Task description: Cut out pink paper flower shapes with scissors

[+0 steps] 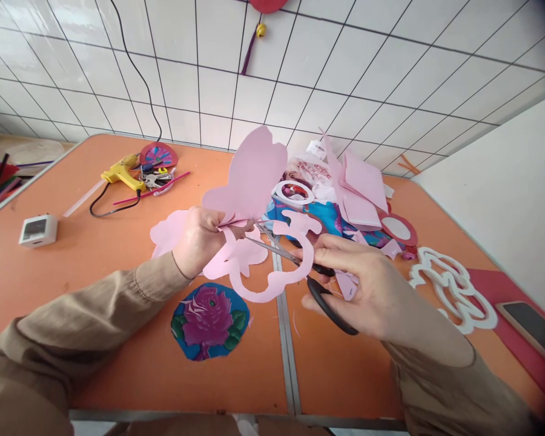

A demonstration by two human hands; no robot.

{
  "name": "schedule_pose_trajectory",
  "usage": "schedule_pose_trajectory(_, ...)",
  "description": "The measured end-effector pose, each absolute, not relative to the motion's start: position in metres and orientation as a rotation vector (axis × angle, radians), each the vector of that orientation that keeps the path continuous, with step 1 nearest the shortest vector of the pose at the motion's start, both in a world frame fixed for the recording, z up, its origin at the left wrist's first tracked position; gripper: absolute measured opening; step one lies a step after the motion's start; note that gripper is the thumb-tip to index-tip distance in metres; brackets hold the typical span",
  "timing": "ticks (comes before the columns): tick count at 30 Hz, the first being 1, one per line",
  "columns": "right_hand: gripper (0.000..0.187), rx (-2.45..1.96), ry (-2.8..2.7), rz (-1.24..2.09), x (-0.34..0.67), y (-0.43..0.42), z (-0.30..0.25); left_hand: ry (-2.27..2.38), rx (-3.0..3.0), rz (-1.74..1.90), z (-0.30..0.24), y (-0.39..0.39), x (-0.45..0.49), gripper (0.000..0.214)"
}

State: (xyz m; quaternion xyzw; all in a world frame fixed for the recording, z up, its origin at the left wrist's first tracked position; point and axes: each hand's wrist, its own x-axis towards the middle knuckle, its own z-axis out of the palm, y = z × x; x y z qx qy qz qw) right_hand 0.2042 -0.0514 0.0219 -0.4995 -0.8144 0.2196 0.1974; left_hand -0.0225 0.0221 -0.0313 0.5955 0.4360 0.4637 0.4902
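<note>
My left hand [202, 239] is closed, pinching a pink paper sheet [254, 175] cut in a cloud-like shape and held up over the orange table [118, 254]. A curly pink offcut strip [277, 281] hangs from the sheet. My right hand [372, 287] grips black-handled scissors [300, 266], whose blades point left into the pink paper near my left fingers. A round flower-print piece [209, 321] lies flat below my left wrist.
A yellow glue gun [120, 174] with its black cord, keys and a red disc lie at the back left. A small white box [37, 230] sits on the left. A heap of pink paper and printed fabric [345, 194] is behind, with white cutouts [454, 287] and a phone [533, 327] to the right.
</note>
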Motion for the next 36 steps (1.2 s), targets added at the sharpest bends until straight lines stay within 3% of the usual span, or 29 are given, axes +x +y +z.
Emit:
schedule_pose_trajectory(8,0.032,-1.499,-2.424,0.571,0.210,-0.043,0.016,1.084,1.080,0.896,-0.016,0.020,-0.012,0.011)
schedule_pose_trajectory(17,0.014,-1.555,-2.596,0.574,0.217,-0.040,0.020,1.021,1.111,0.580,-0.026,0.025,-0.011,0.021)
schedule_pose_trajectory(21,0.018,-1.549,-2.664,0.687,0.221,-0.037,0.022,1.017,1.212,0.486,-0.033,0.026,-0.014,0.023)
schedule_pose_trajectory(25,0.008,-1.505,-2.671,0.824,0.222,-0.033,0.021,1.049,1.246,0.406,-0.032,0.026,-0.014,0.022)
schedule_pose_trajectory(30,0.015,-1.452,-2.697,1.036,0.224,-0.027,0.018,1.099,1.213,0.294,-0.033,0.025,-0.011,0.006)
schedule_pose_trajectory(36,0.016,-1.413,-2.602,1.363,0.233,-0.018,0.013,1.042,1.033,0.230,-0.040,0.028,-0.015,0.007)
